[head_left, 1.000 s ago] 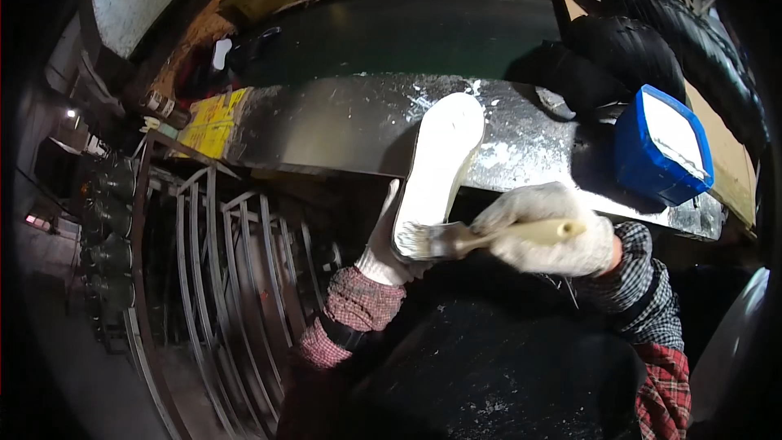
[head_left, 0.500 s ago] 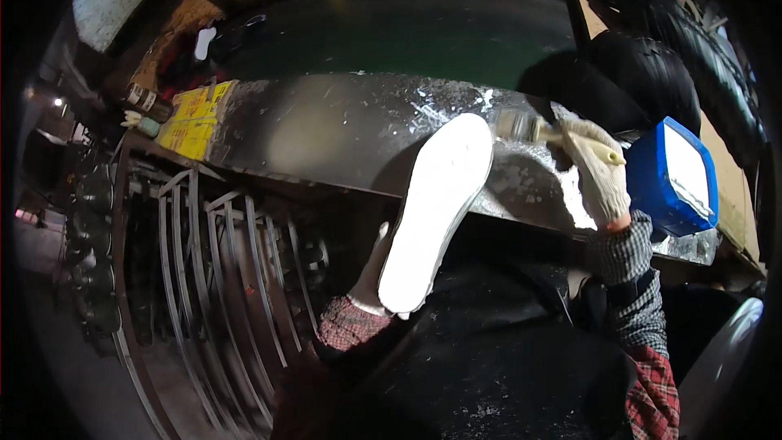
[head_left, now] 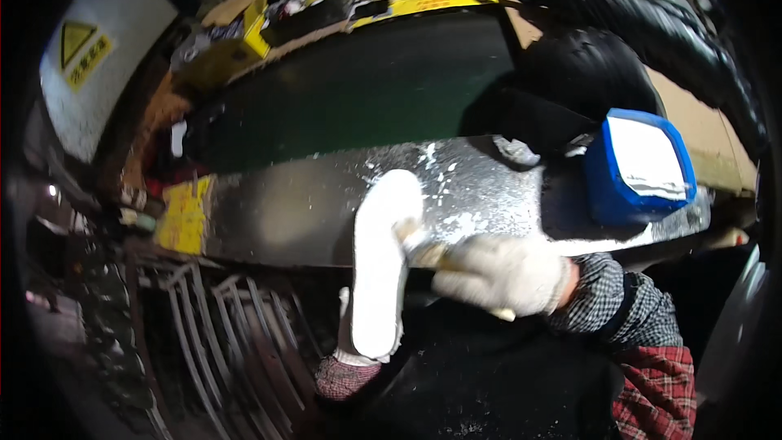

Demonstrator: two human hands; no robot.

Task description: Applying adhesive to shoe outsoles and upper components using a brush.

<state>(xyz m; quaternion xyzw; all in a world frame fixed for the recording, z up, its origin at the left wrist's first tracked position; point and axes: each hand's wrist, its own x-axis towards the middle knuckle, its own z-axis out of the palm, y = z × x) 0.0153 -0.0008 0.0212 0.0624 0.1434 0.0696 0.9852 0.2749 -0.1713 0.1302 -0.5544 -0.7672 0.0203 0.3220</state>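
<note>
My left hand (head_left: 345, 327), in a pale glove, is closed around a white shoe sole (head_left: 377, 269) from beneath, near its heel end. The sole's broad flat face is turned up to me and its toe points away; whatever is under it is hidden. In my right hand (head_left: 513, 273), also gloved and slightly blurred, is a paintbrush (head_left: 425, 251) with a pale handle. Its bristles lie against the sole's right edge, below the toe. To the right stands a blue tub (head_left: 604, 191) holding a thick white substance.
A dark metal ledge (head_left: 326, 216) spattered with white runs in front of a dark green conveyor belt (head_left: 350, 102). Black bags (head_left: 590, 73) lie at the far right. At lower left is a metal rack (head_left: 191, 326). A yellow box (head_left: 224, 61) sits at the back left.
The brush in my right hand has moved left and nearer to me, from beside the toe onto the sole's edge. The sole now stands more upright in view, which has itself shifted.
</note>
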